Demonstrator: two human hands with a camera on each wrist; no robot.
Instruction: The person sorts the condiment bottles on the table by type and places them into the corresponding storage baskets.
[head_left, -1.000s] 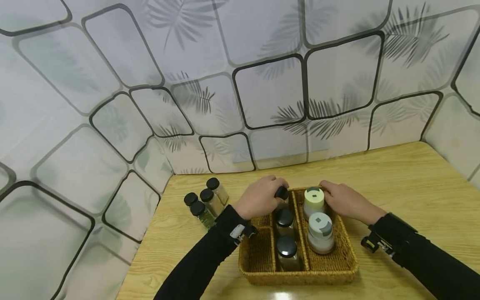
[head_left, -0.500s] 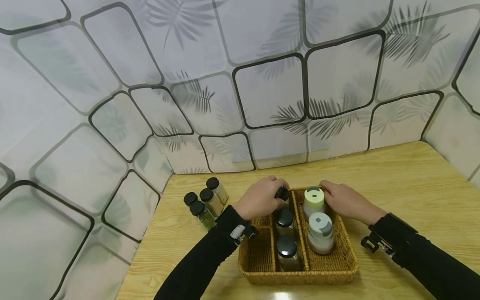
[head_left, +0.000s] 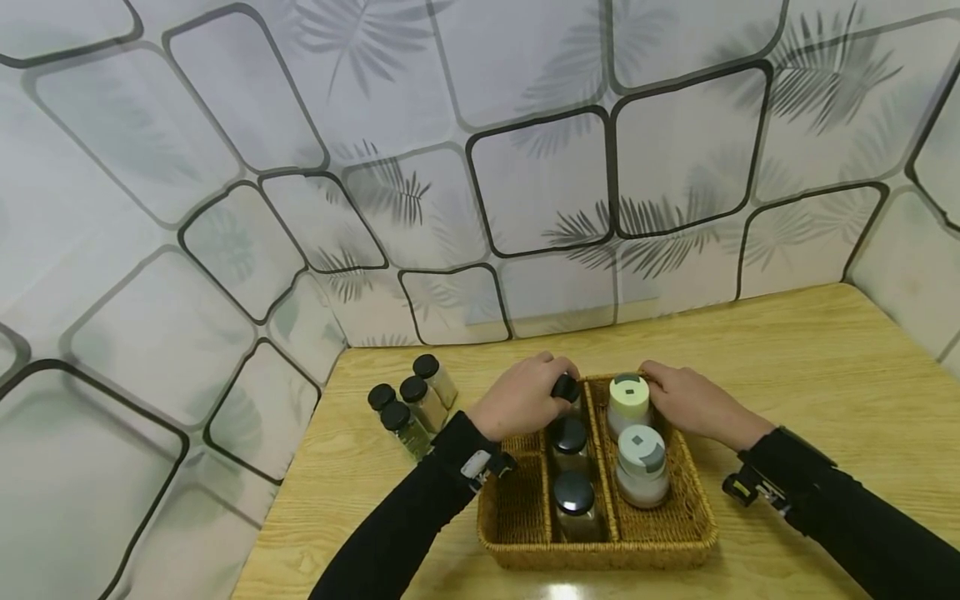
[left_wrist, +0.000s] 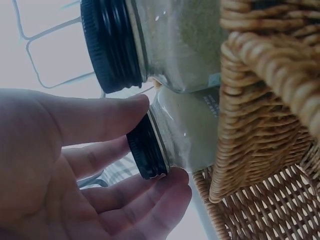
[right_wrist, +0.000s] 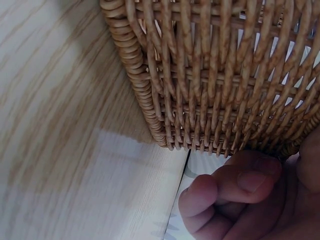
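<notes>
My left hand grips the black lid of a glass spice jar at the back of the wicker basket's middle compartment. In the left wrist view the thumb and fingers are on opposite sides of that jar's lid; pale contents show through its glass. The wicker basket stands on the table, and my right hand holds its back right corner, fingers curled there in the right wrist view. Two more black-lidded jars stand in the middle compartment. On the right are a yellow-lidded jar and a pale grey-lidded jar.
Several black-lidded spice jars stand grouped on the wood-grain table, left of the basket. Patterned fabric walls rise along the table's back and sides. The basket's left side is split by a low divider.
</notes>
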